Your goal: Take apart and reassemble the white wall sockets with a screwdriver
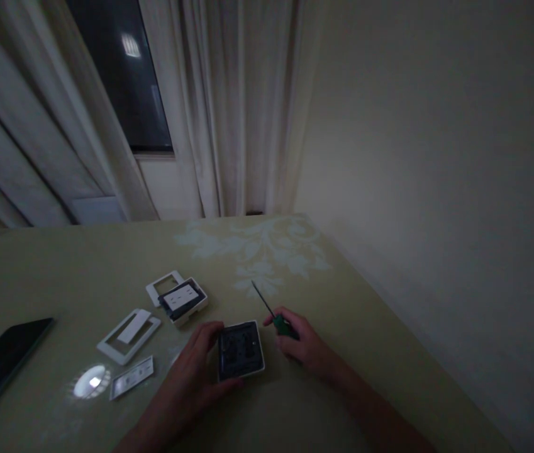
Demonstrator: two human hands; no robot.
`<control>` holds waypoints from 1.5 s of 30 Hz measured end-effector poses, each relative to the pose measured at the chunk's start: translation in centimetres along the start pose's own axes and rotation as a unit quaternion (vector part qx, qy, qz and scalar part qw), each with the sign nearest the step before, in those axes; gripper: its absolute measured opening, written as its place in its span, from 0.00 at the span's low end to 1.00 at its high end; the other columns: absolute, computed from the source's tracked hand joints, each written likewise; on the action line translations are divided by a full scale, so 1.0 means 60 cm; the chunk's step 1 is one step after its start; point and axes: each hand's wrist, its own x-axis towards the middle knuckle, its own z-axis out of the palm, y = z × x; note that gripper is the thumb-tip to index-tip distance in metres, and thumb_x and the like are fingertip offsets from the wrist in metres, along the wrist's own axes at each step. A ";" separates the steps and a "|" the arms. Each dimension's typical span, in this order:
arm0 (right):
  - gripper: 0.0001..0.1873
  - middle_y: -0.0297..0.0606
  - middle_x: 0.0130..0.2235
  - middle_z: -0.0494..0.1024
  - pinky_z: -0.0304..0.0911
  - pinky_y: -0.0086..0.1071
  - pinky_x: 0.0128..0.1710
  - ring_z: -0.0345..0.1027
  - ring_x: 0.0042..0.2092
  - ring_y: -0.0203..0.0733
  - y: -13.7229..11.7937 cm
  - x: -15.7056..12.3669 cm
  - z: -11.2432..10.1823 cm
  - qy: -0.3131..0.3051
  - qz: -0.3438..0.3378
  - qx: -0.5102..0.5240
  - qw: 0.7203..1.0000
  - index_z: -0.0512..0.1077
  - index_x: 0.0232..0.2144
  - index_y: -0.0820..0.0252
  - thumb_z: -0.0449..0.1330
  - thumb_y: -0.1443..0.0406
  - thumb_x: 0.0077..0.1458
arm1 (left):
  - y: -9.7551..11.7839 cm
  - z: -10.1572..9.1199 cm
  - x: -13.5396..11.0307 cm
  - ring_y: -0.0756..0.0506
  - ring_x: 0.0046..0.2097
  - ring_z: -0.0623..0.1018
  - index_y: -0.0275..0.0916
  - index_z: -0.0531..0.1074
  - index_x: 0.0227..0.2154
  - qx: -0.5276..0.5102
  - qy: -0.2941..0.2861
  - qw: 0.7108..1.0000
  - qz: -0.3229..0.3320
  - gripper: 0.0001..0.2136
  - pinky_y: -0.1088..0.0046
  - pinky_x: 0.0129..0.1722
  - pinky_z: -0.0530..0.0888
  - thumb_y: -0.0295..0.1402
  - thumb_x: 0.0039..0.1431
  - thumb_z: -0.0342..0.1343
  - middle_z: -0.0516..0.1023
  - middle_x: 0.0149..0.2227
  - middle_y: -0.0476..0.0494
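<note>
I see left hand [197, 366] clamped on dark-faced wall-socket unit [241, 350], right hand [308, 343] closed around green-handled screwdriver [284, 326], tip clear of unit.

Bare grip [305, 340], bare forearms [370, 402]

From where I stand, the screwdriver [278, 322] shows a metal shaft and plastic handle, the socket box [241, 350] matt plastic inside a smooth rim; curtains [243, 113] look like matt cloth, the windowpane [127, 94] glossy.
</note>
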 end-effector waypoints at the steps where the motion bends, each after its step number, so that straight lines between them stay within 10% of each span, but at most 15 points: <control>1: 0.24 0.34 0.39 0.75 0.69 0.37 0.43 0.71 0.40 0.43 -0.001 -0.003 0.004 0.000 -0.025 -0.066 0.998 0.78 0.49 0.56 0.72 0.60 0.50 | 0.003 0.002 -0.001 0.30 0.59 0.81 0.51 0.67 0.58 0.002 0.003 1.000 0.000 0.34 0.44 0.61 0.79 0.36 0.50 0.75 0.77 0.59 0.41; 8: 0.58 0.50 0.68 0.64 0.57 0.53 0.71 0.62 0.69 0.63 0.012 -0.006 0.014 -0.060 -0.077 -0.242 0.965 0.69 0.68 0.53 0.84 0.51 0.37 | 0.011 0.021 -0.006 0.30 0.61 0.78 0.48 0.69 0.57 -0.014 0.026 0.999 0.011 0.33 0.44 0.62 0.79 0.38 0.49 0.76 0.72 0.62 0.38; 45: 0.48 0.38 0.55 0.67 0.66 0.41 0.54 0.68 0.54 0.52 0.002 -0.012 -0.006 -0.103 -0.072 -0.285 0.950 0.66 0.53 0.55 0.84 0.58 0.31 | 0.058 0.015 -0.009 0.33 0.58 0.79 0.49 0.67 0.60 -0.020 -0.070 0.996 0.047 0.36 0.51 0.58 0.80 0.31 0.48 0.74 0.73 0.58 0.40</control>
